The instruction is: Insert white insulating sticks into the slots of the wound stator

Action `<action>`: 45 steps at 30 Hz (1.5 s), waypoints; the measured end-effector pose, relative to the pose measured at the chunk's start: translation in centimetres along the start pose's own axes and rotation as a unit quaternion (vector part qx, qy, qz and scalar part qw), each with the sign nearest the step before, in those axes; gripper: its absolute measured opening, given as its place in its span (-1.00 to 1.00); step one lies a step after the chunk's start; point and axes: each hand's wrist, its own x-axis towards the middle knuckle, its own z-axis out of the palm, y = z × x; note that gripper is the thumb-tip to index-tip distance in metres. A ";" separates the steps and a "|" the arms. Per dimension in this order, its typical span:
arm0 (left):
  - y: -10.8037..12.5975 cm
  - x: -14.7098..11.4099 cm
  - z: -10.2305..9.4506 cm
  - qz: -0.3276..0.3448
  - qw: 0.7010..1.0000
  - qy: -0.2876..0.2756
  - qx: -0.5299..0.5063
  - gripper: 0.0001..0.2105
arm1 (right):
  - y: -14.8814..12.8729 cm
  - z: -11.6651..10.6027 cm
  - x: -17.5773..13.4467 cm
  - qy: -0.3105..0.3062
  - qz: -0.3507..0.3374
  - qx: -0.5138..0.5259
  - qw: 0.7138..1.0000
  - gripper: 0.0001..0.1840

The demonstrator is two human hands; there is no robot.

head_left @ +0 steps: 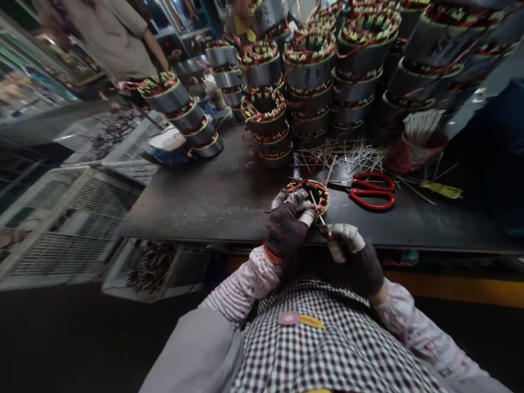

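A wound stator [325, 202] sits on the bench [196, 204], likely heavy and stiff, best held by its outer wall; the left hand [290, 221] clasps its rim; whether the right hand [352, 254] pinches anything, I cannot tell.

Dk workbench [196, 202] w/ dull sheen; dk flr [61, 333] lower L; dim lt overall.

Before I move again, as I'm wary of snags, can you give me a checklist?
1. Left hand on the copper-wound stator: ok.
2. Right hand clear of the red-handled scissors: ok.
3. Scissors clear of the stator: cannot tell from this view.
4. Thin white stick gripped by the right hand: cannot tell; its near end lies close by.
5. White sticks all in the red cup: not ok; many lie scattered on the table.
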 end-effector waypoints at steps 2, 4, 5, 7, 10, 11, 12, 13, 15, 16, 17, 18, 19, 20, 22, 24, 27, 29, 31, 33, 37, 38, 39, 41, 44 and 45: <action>0.1 0.1 -0.1 -0.020 0.997 -0.001 -0.073 -0.89 | 0.2 0.0 1.6 0.016 -0.004 0.036 0.999 -0.88; 0.2 0.2 -0.4 -0.002 0.996 -0.014 -0.089 -0.97 | 0.1 -0.4 2.8 -0.003 0.050 0.071 0.996 -0.86; 0.2 0.2 -0.7 0.015 0.997 -0.024 -0.078 -0.96 | 0.0 -0.7 3.2 -0.020 0.082 0.086 0.993 -0.83; 0.3 0.2 -1.2 0.052 0.996 -0.034 -0.056 -0.93 | -0.5 -1.3 4.1 -0.046 0.117 0.099 0.987 -0.79; 0.5 0.2 -1.5 0.070 0.996 -0.032 -0.051 -0.96 | -1.1 -1.5 5.3 -0.060 0.115 0.072 0.989 -0.80; 0.6 0.2 -1.5 0.068 0.996 -0.030 -0.049 -0.97 | -1.1 -1.5 5.7 -0.063 0.114 0.052 0.990 -0.81; 0.6 0.2 -1.4 0.063 0.997 -0.029 -0.046 -0.97 | -1.1 -1.4 5.9 -0.064 0.115 0.032 0.991 -0.80; 0.6 0.1 -1.3 0.057 0.997 -0.030 -0.043 -0.98 | -1.0 -1.3 6.1 -0.067 0.120 0.015 0.990 -0.80; 0.6 0.1 -1.1 0.050 0.997 -0.031 -0.043 -0.97 | -0.9 -1.2 6.1 -0.065 0.132 0.005 0.989 -0.78; 0.6 0.1 -1.0 0.050 0.997 -0.033 -0.045 -0.97 | -0.9 -1.3 6.0 -0.059 0.135 0.010 0.989 -0.77; 0.6 0.0 -1.0 0.051 0.997 -0.035 -0.047 -0.97 | -0.9 -1.3 5.8 -0.047 0.131 0.015 0.990 -0.78; 0.6 0.0 -1.0 0.052 0.997 -0.035 -0.049 -0.97 | -1.0 -1.4 5.7 -0.036 0.122 0.015 0.992 -0.79; 0.6 0.0 -1.0 0.053 0.997 -0.033 -0.051 -0.96 | -1.1 -1.5 5.6 -0.032 0.108 0.007 0.994 -0.81; 0.7 0.0 -1.1 0.052 0.997 -0.031 -0.053 -0.96 | -1.2 -1.6 5.6 -0.037 0.093 -0.006 0.995 -0.82; 0.8 0.0 -1.3 0.048 0.997 -0.031 -0.057 -0.96 | -1.2 -1.5 5.9 -0.060 0.077 -0.037 0.995 -0.83; 1.1 0.1 -1.5 0.045 0.996 -0.038 -0.060 -0.97 | -1.0 -1.3 6.2 -0.081 0.086 -0.049 0.992 -0.81; 1.3 0.2 -2.0 0.043 0.995 -0.067 -0.060 -0.98 | -0.2 -1.1 6.3 -0.079 0.072 -0.057 0.993 -0.79; 1.4 0.3 -2.3 0.044 0.994 -0.081 -0.065 -0.97 | 0.3 -1.0 6.3 -0.059 0.015 -0.079 0.995 -0.79; 1.5 0.3 -2.3 0.048 0.992 -0.084 -0.076 -0.94 | 0.3 -1.0 6.5 -0.039 -0.051 -0.104 0.992 -0.79; 1.4 0.3 -2.1 0.051 0.992 -0.078 -0.083 -0.93 | -0.4 -1.1 6.9 -0.029 -0.107 -0.116 0.987 -0.81; 1.3 0.3 -1.4 0.044 0.996 -0.080 -0.017 -0.92 | -2.6 -1.4 7.9 -0.014 -0.164 -0.086 0.983 -0.79; 1.3 0.3 -1.4 0.048 0.995 -0.091 0.014 -0.90 | -2.8 -1.4 8.0 -0.012 -0.157 -0.062 0.986 -0.75; 1.3 0.3 -1.5 0.055 0.992 -0.104 0.043 -0.87 | -2.6 -1.4 8.0 -0.013 -0.142 -0.031 0.989 -0.72; 1.3 0.4 -1.9 0.069 0.985 -0.132 0.091 -0.79 | -1.5 -1.2 7.5 -0.013 -0.087 0.022 0.996 -0.72; 1.2 0.4 -2.6 0.086 0.971 -0.179 0.135 -0.68 | 0.7 -0.9 5.6 -0.006 -0.006 0.027 1.000 -0.81; 1.1 0.4 -2.7 0.092 0.966 -0.193 0.144 -0.65 | 1.0 -0.9 4.8 0.003 0.010 0.018 1.000 -0.83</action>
